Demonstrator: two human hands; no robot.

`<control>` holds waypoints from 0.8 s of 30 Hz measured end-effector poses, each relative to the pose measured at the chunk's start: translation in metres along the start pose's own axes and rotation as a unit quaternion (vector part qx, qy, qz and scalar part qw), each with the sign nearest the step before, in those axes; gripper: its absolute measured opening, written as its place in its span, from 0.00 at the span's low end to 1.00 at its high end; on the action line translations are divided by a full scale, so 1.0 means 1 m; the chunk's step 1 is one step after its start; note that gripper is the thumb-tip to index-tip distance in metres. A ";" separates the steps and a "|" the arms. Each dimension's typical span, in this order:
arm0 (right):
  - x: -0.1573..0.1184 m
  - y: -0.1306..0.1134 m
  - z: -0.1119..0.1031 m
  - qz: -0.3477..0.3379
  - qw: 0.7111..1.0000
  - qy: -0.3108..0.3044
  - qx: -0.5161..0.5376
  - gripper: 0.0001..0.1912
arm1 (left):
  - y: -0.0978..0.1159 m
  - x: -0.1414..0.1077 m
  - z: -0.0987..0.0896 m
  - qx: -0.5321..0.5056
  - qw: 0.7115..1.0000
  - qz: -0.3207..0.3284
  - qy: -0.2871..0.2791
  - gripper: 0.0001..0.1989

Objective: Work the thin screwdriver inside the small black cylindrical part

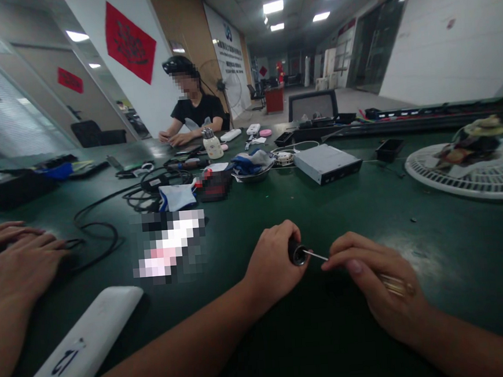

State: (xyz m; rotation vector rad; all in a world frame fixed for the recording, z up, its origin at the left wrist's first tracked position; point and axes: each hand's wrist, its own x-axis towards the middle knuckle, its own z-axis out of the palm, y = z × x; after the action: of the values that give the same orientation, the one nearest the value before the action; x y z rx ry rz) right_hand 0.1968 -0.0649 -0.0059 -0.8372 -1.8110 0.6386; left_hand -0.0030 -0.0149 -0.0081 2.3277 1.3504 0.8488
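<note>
My left hand point(274, 259) is wrapped round a short black cylinder point(298, 253), whose round open end faces right. In my right hand point(383, 285) is a screwdriver with a yellowish handle point(396, 286), partly hidden by the fingers. Its thin metal shaft point(316, 255) points left, and the tip meets the cylinder's open end. How deep the tip sits cannot be made out. Both hands are above the green table point(255, 351).
Another person's hands point(26, 261) are at the far left, near a white bar point(80, 341). Cables point(101, 223), a grey metal box point(328, 162), a cloth in a bowl point(252, 164) and a white fan grille point(464, 180) lie beyond. A person point(197, 108) sits across the table.
</note>
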 end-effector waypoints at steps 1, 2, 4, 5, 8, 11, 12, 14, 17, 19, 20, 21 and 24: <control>0.001 0.000 0.001 0.003 1.000 -0.005 -0.004 0.14 | 0.000 0.000 0.000 -0.002 1.000 0.005 -0.006 0.10; 0.003 -0.001 0.001 0.005 1.000 -0.011 -0.007 0.13 | 0.001 0.000 -0.001 -0.004 1.000 0.010 -0.011 0.10; 0.004 -0.002 0.001 -0.003 1.000 -0.026 -0.002 0.13 | 0.001 0.000 -0.001 -0.007 1.000 0.016 -0.015 0.10; 0.004 -0.002 0.001 -0.009 0.999 -0.034 0.002 0.13 | 0.001 0.000 -0.001 -0.008 1.000 0.016 -0.015 0.11; 0.004 -0.003 0.000 -0.013 0.998 -0.060 0.011 0.13 | 0.001 0.000 -0.001 -0.012 1.000 0.013 -0.012 0.12; 0.004 -0.002 0.000 0.002 0.998 -0.056 0.004 0.14 | 0.000 0.000 0.000 -0.011 1.000 0.013 -0.008 0.12; 0.004 -0.002 0.000 0.005 0.999 -0.046 -0.002 0.15 | 0.000 0.000 0.000 -0.010 1.000 0.013 -0.009 0.13; 0.003 -0.001 0.000 0.012 1.000 -0.024 -0.016 0.15 | 0.000 0.000 0.000 -0.009 1.000 0.016 -0.011 0.12; 0.002 -0.001 0.001 0.017 1.000 -0.005 -0.022 0.13 | 0.000 0.000 0.000 -0.005 1.000 0.019 -0.016 0.11; 0.002 -0.002 0.000 0.015 1.000 -0.014 -0.015 0.13 | 0.001 0.000 -0.001 -0.004 1.000 0.020 -0.018 0.11; 0.002 -0.003 0.000 0.012 1.000 -0.024 -0.009 0.13 | 0.001 0.000 -0.001 -0.005 1.000 0.020 -0.019 0.11; 0.002 -0.003 0.000 0.009 0.999 -0.038 -0.002 0.12 | 0.001 0.000 -0.002 -0.007 1.000 0.020 -0.021 0.11; 0.003 -0.004 0.000 -0.002 0.997 -0.072 0.017 0.12 | 0.002 0.000 -0.002 -0.014 1.000 0.016 -0.022 0.11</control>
State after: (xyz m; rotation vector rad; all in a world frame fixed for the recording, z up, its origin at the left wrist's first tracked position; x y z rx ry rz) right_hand 0.1951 -0.0654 -0.0012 -0.7804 -1.9262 0.7412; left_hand -0.0031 -0.0159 -0.0059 2.3391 1.2781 0.8161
